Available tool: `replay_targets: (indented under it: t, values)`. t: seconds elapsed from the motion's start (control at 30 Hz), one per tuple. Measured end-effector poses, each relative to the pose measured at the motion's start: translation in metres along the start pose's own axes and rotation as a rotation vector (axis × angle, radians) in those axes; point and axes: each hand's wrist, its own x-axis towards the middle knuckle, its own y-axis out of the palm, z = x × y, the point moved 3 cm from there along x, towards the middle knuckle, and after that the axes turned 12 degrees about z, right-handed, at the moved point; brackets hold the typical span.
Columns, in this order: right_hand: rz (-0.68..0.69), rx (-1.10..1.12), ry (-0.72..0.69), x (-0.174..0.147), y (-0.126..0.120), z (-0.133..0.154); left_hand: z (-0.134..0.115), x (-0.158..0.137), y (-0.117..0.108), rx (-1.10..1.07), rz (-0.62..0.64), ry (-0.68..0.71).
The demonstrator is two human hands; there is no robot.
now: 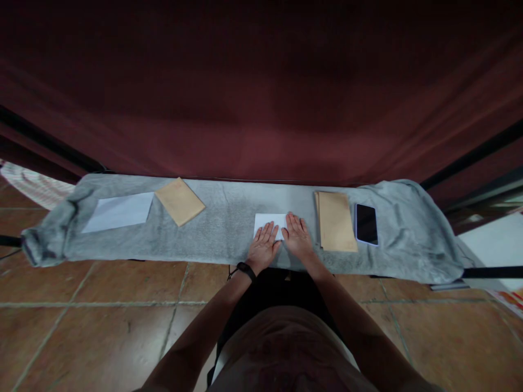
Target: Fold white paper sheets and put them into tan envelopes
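A small white sheet of paper [269, 219], perhaps folded, lies flat on the grey cloth in front of me. My left hand [263, 247] presses on its lower left part, fingers stretched out and holding nothing. On its right side rests my right hand [298, 237], also flat with the fingers extended. Both palms face down, and the thumbs are close together near the paper's lower edge. Part of the paper is hidden under the fingers. Just right of my right hand is a stack of brown envelopes [337, 222].
A grey cloth [229, 218] covers the long narrow surface. At the left lie white paper sheets [120, 211] and a brown envelope [180, 201]. A phone [366, 224] sits right of the stack. A dark red curtain [261, 147] hangs behind; black bars flank both ends.
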Motion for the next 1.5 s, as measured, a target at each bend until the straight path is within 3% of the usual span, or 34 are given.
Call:
replay_targets:
  t: [0.13,0.4,1.03,1.23,1.5]
  values:
    - [0.011,0.004,0.026,-0.003,-0.001,0.007,0.003,-0.001,-0.001,0.013,0.005,0.015]
    - [0.089,-0.007,-0.087,-0.030,0.003,0.042,0.003,-0.002,0.002,0.006,0.017,0.044]
    - [0.056,-0.065,-0.043,-0.052,-0.005,0.015,0.015,-0.012,-0.001,0.003,0.026,-0.028]
    - [0.064,-0.087,-0.028,-0.054,-0.008,0.016,0.022,-0.008,-0.003,-0.028,-0.034,-0.132]
    - [0.081,-0.125,-0.030,-0.053,-0.011,0.018,-0.020,0.031,-0.003,-0.130,0.058,0.106]
